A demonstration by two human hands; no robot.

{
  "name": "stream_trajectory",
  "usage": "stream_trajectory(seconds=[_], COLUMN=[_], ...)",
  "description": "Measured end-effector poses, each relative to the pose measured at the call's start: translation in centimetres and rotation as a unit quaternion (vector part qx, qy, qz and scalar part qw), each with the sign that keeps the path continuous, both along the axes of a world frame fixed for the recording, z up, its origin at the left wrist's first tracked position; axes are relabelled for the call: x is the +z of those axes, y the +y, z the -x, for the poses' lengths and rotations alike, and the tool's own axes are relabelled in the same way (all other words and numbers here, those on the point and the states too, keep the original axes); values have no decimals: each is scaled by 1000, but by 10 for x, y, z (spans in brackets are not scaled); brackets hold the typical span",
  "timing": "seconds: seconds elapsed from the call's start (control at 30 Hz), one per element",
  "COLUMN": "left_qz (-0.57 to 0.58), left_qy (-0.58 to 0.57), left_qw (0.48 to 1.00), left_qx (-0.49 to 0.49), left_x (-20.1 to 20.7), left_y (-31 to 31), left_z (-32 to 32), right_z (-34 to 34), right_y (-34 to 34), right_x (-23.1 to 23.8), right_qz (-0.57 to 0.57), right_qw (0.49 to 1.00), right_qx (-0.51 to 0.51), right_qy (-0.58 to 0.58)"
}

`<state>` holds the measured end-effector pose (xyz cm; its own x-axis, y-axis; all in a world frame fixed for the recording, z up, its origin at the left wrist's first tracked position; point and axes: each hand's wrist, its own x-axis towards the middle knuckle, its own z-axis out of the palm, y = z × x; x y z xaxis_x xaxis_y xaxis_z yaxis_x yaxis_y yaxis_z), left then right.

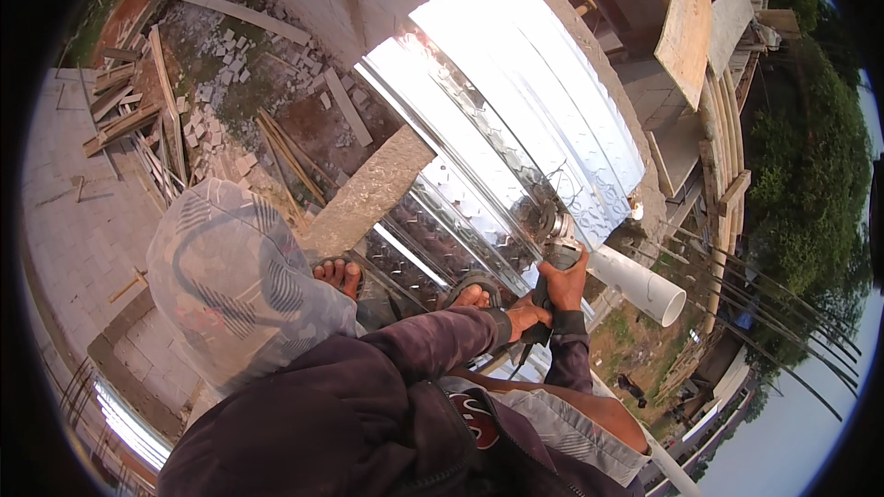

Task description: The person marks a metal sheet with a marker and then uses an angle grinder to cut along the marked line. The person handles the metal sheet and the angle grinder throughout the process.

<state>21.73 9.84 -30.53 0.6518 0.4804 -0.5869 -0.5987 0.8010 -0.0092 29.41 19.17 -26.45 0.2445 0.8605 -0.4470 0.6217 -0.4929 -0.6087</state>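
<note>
Both my hands are closed round an angle grinder. My left hand grips the rear of its dark body, and my right hand wraps it farther forward, near the metal head. The grinder's head is at the surface of shiny corrugated metal sheets, close to their near right part. Its disc cannot be made out clearly. A dark cord hangs below my left hand. My sandalled feet are beside the sheets, just left of my hands.
A white plastic pipe juts out right of my hands. Thin steel bars stick out at the right. A rough concrete beam runs under the sheets. Rubble and loose planks lie below at the left.
</note>
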Motion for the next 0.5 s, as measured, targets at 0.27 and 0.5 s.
stream_trajectory(seconds=[0.27,0.5], left_qz=[-90,-202], left_qy=[106,160], left_qw=[989,964], left_qx=[-42,-72], left_x=[24,41], left_y=[7,35], left_z=[5,22], right_z=[8,4], right_y=[0,8], right_x=[43,57], right_qz=[-58,-126], right_qw=[997,976], right_qx=[-31,-129], right_qy=[45,118])
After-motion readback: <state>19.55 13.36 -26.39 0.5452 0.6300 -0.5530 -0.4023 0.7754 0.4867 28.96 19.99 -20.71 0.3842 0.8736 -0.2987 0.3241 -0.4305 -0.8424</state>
